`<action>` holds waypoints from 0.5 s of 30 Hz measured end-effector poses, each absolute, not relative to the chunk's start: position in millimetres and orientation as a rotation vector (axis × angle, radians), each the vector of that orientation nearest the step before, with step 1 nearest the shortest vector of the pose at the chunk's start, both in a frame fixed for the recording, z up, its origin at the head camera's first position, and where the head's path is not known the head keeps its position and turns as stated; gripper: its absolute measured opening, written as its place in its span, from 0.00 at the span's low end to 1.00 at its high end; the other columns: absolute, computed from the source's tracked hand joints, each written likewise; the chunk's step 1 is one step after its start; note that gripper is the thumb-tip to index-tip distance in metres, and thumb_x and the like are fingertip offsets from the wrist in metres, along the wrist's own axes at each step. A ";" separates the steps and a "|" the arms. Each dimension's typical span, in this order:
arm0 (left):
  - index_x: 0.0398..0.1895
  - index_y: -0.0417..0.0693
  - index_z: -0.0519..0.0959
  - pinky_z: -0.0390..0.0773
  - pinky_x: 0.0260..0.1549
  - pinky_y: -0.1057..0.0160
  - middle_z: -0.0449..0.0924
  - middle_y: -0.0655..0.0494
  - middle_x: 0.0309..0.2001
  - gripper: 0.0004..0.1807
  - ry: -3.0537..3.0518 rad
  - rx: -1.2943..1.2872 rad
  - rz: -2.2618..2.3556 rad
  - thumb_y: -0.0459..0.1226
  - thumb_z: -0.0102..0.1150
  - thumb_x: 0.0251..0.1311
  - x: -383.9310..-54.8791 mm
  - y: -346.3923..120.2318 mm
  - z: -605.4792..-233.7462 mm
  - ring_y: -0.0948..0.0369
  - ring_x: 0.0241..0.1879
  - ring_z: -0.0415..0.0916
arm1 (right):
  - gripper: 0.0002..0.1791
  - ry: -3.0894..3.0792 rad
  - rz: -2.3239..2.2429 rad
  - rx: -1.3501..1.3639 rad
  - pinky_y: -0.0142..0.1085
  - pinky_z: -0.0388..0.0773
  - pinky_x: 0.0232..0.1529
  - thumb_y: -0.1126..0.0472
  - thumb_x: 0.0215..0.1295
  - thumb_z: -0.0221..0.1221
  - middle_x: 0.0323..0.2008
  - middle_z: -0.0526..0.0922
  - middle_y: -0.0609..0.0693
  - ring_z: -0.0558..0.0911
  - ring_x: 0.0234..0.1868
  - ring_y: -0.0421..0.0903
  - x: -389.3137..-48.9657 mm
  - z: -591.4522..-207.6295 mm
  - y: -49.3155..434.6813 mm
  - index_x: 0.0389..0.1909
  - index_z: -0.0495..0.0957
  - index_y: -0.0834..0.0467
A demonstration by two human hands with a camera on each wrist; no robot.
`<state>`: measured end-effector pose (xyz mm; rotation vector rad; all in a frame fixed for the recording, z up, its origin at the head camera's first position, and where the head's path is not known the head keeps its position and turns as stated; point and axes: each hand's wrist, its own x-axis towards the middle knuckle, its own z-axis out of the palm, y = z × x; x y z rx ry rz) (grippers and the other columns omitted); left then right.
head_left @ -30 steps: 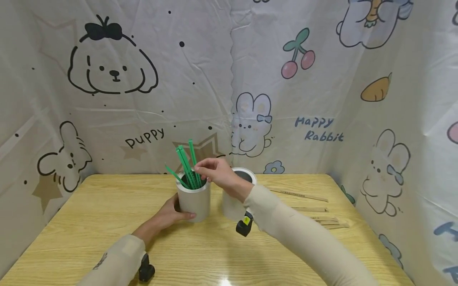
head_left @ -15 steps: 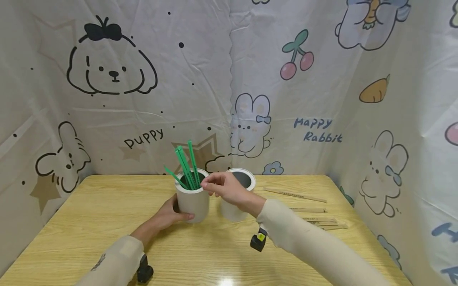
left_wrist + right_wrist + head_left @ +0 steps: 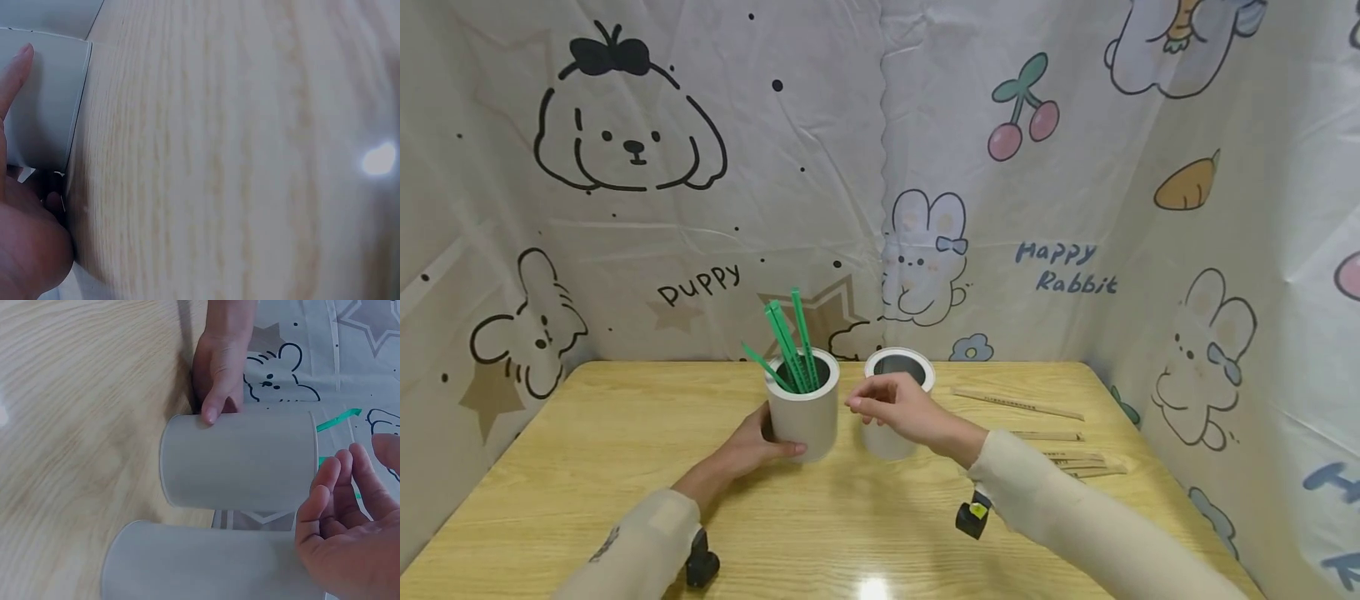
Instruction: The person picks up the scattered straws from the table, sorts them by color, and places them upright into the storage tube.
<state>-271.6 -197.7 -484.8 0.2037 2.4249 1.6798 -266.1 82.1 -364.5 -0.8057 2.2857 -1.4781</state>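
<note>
My left hand (image 3: 751, 446) gripped the cup (image 3: 807, 423), upright on the table (image 3: 820, 525), green sticks (image 3: 787, 344) inside. My right hand (image 3: 901, 407) hung empty! The cup seemed stiff, light, best held round its middle

One table (image 3: 820, 517), pale yellow wood grain, bearing a glare spot (image 3: 872, 590). Creased whitish cloth (image 3: 835, 158), behind and at both sides, printed with dog (image 3: 633, 147), rabbits (image 3: 925, 287), cherries (image 3: 1004, 142) and lettering (image 3: 1056, 252).

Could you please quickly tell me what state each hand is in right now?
Left hand: closed, holding the cup with green sticks in it.
Right hand: open, fingers loosely curled, holding nothing.
</note>
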 end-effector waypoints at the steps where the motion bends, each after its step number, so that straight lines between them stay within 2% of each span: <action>1: 0.79 0.37 0.48 0.60 0.74 0.38 0.58 0.34 0.76 0.58 2.420 0.206 1.681 0.43 0.76 0.54 -271.5 -197.8 -484.5 0.38 0.74 0.59 | 0.15 2.283 -1.474 -0.808 0.32 0.76 0.39 0.58 0.75 0.57 0.42 0.85 0.54 0.80 0.36 0.43 -265.5 -365.7 84.8 0.50 0.81 0.65; 11: 0.79 0.37 0.47 0.59 0.74 0.38 0.57 0.34 0.76 0.58 2.426 0.212 1.680 0.43 0.76 0.54 -272.3 -198.8 -484.0 0.37 0.75 0.58 | 0.14 2.264 -1.443 -0.813 0.33 0.78 0.43 0.59 0.76 0.55 0.47 0.82 0.65 0.80 0.37 0.41 -257.9 -372.3 113.1 0.50 0.81 0.65; 15: 0.79 0.37 0.47 0.58 0.75 0.38 0.57 0.34 0.76 0.58 2.426 0.208 1.681 0.43 0.76 0.54 -272.4 -199.0 -485.9 0.37 0.75 0.57 | 0.15 2.237 -1.425 -0.825 0.33 0.79 0.43 0.58 0.77 0.54 0.45 0.83 0.62 0.80 0.37 0.40 -255.1 -376.3 122.9 0.51 0.81 0.66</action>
